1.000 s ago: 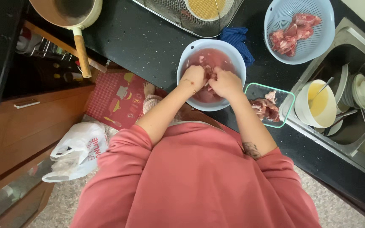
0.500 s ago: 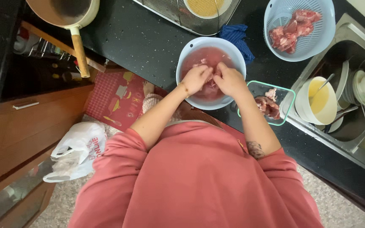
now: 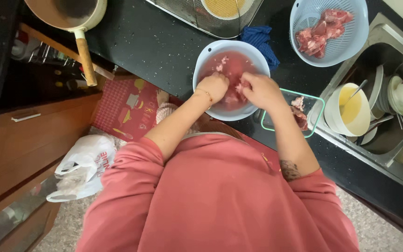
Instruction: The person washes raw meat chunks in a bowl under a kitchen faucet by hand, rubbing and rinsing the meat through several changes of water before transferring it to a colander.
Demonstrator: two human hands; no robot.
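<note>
Both hands work inside a pale blue bowl (image 3: pixel 201 70) that stands on the dark speckled bench (image 3: pixel 155 42), near its front edge. The bowl holds pinkish water and small meat pieces (image 3: pixel 224 65). The left hand (image 3: pixel 215 86), with a thin bracelet at the wrist, is curled over the near side of the bowl; its fingers are bent together into the contents, but whether they clamp a piece cannot be told. The right hand (image 3: pixel 262 91) lies just beside it, fingers drawn together around a pale piece of meat at the centre of the bowl. Just right of the bowl sits a clear rectangular container with a green rim (image 3: pixel 320 105), holding a few cut pieces. Behind it stands a light blue colander (image 3: pixel 350 46) with larger raw meat chunks. A blue cloth (image 3: pixel 257 36) lies behind the bowl. The sink (image 3: pixel 397 135) at far right contains a cream pot of yellow liquid and stacked dishes. A wooden-handled pan (image 3: pixel 87 58) rests at the left.
</note>
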